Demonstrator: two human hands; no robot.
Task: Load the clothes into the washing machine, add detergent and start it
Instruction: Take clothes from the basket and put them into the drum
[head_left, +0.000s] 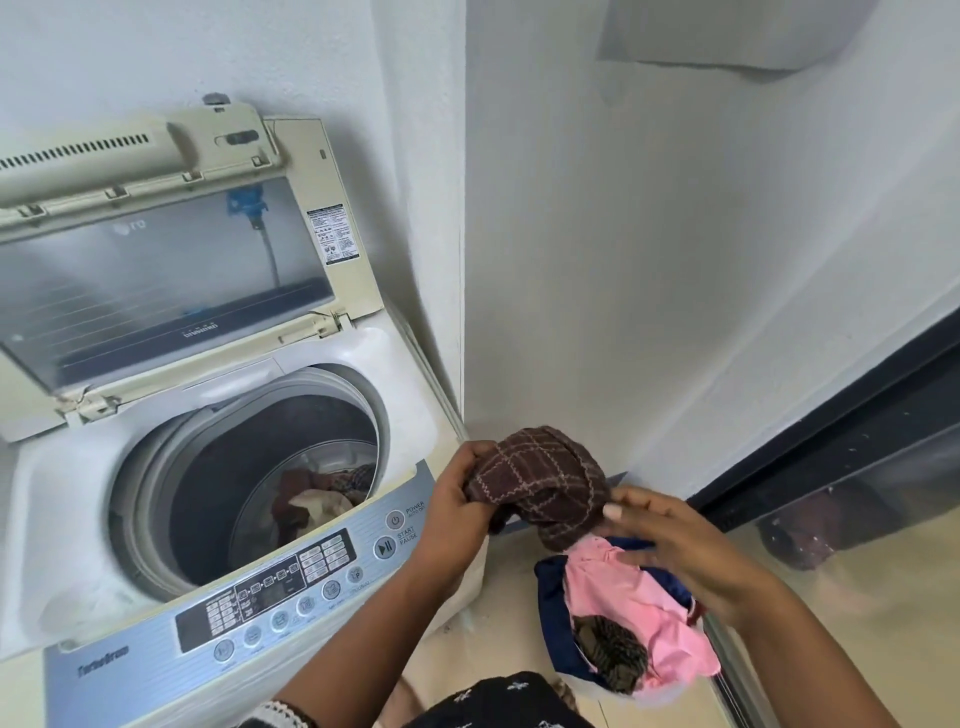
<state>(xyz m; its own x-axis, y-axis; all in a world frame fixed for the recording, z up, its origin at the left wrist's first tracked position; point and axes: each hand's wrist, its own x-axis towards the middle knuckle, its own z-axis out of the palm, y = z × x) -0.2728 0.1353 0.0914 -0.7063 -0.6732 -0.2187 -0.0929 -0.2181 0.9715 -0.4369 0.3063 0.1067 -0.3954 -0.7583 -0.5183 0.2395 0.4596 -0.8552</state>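
STEP: loading clothes, I judge | left hand (457, 499) and right hand (685, 551) both have fingers clamped on the brown checked cloth (540, 483), right of the washing machine (223, 499) above the laundry pile (623, 613) | NEXT: swing it left and drop it in the open drum (270, 483)

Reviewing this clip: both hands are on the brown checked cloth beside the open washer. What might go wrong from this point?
1. The brown checked cloth is held by the left hand and right hand to the right of the washer, not above the drum; it may snag on the control panel or brush the start/pause button when swung across.
2. The pink garment hangs just beneath the right hand and might be dragged out of the pile onto the floor.
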